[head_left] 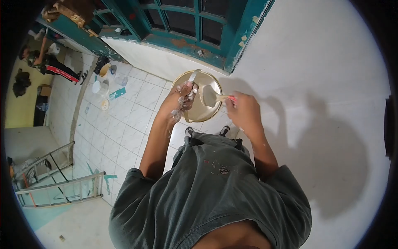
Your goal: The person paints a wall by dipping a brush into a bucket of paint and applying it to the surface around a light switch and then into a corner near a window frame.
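A round cream-coloured bucket (pixel 214 83) with pale paint on its inner wall is held up in front of my body, seen from above. My left hand (pixel 180 100), streaked with white paint, is closed around the bucket's handle (pixel 194 75) at the left side of the rim. In my right hand (pixel 245 112) is a paintbrush (pixel 222 98) with a pinkish-red handle, gripped just right of the bucket. The brush's head overlaps the bucket opening in this view.
A teal window frame (pixel 182 41) with peeling paint is ahead, and a white wall (pixel 315 83) rises to my right. Tubs (pixel 96 87) stand on the tiled floor (pixel 124 120). A metal ladder (pixel 62 189) lies left; another person (pixel 49 64) stands far left.
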`<action>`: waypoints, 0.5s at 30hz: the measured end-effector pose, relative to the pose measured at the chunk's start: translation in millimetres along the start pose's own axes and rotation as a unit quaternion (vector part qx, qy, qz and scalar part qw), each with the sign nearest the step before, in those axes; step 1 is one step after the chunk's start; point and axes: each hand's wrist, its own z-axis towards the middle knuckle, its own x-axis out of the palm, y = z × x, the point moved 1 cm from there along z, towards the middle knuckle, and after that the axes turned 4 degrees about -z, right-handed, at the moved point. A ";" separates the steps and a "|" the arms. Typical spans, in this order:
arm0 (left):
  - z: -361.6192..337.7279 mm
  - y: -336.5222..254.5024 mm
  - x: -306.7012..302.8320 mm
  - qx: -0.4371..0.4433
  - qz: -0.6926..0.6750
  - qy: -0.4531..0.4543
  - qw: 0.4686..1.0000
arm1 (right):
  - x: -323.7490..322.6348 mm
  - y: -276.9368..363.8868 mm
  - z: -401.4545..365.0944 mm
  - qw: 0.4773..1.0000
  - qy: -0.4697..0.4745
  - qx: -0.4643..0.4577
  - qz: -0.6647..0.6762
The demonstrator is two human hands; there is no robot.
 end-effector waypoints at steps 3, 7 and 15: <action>-1.9 -0.4 1.0 -0.011 0.001 0.020 1.000 | -13.2 -24.0 -23.4 0.973 0.014 0.135 0.189; -2.6 3.8 1.5 -0.017 0.002 0.022 1.000 | 10.5 -62.7 -58.7 0.856 -0.042 0.202 0.473; -7.5 5.0 6.7 -0.038 -0.023 -0.003 0.999 | 2.7 -85.7 -118.4 0.681 0.020 0.163 0.713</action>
